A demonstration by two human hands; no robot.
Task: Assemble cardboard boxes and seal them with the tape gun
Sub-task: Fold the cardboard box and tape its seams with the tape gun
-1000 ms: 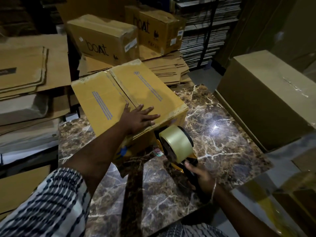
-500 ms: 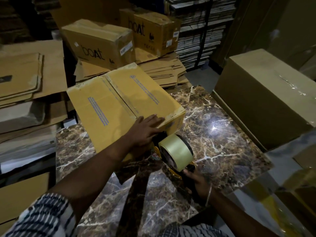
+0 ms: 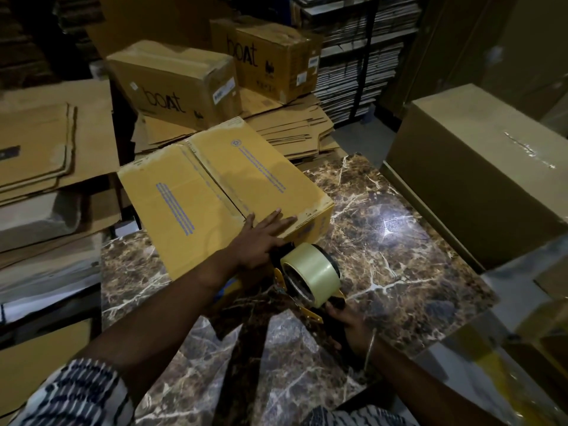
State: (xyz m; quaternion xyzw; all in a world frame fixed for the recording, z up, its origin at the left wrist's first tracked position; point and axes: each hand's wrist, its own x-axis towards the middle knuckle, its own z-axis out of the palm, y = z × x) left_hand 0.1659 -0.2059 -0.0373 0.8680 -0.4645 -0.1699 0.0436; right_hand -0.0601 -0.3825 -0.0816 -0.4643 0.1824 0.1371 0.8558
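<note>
- The yellow box (image 3: 215, 192) sits at the far left corner of the marble table (image 3: 399, 256), flaps closed.
- My left hand (image 3: 261, 238) presses flat on its near edge, fingers straight.
- My right hand (image 3: 347, 324) grips the tape gun (image 3: 310, 278) at the box's near side.
- Flattened cardboard stacks (image 3: 46, 142), printed cartons (image 3: 178, 81) and a large brown box (image 3: 476, 179) crowd the dim room.
</note>
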